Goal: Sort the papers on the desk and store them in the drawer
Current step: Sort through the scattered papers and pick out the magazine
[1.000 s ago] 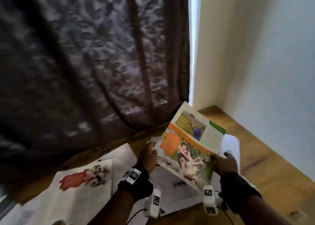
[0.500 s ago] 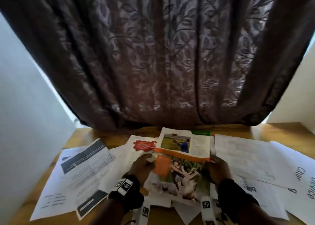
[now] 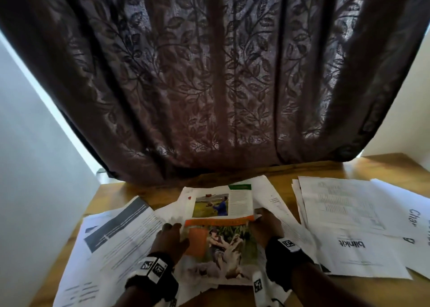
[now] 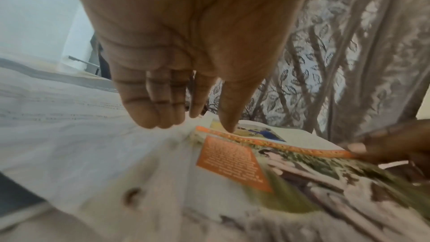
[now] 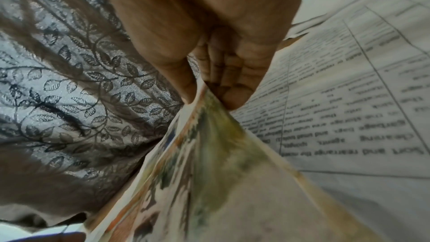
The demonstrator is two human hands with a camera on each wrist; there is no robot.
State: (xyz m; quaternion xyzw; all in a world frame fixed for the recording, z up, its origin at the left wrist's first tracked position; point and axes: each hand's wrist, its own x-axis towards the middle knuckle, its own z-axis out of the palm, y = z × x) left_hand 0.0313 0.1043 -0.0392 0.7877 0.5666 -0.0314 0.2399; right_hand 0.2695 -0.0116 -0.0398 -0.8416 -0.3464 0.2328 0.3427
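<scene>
A colourful magazine page (image 3: 221,234) with an orange band lies in the middle of the wooden desk (image 3: 384,167), over other sheets. My left hand (image 3: 169,234) rests at its left edge: the thumb (image 4: 229,126) touches the orange band and the straight fingers (image 4: 153,117) come down on the white paper beside it. My right hand (image 3: 265,225) pinches the page's right edge (image 5: 209,109) between thumb and fingers. White printed papers (image 3: 116,237) are spread to the left, more printed papers (image 3: 344,209) to the right. No drawer is in view.
A dark leaf-patterned curtain (image 3: 209,85) hangs down to the desk's back edge. White walls close in on both sides. A sheet printed "blinkit" (image 3: 351,245) lies near my right wrist. Bare wood shows at the back right corner.
The magazine page was held up tilted near the right corner. Now it lies flat at the desk's middle, and both hands have come down with it.
</scene>
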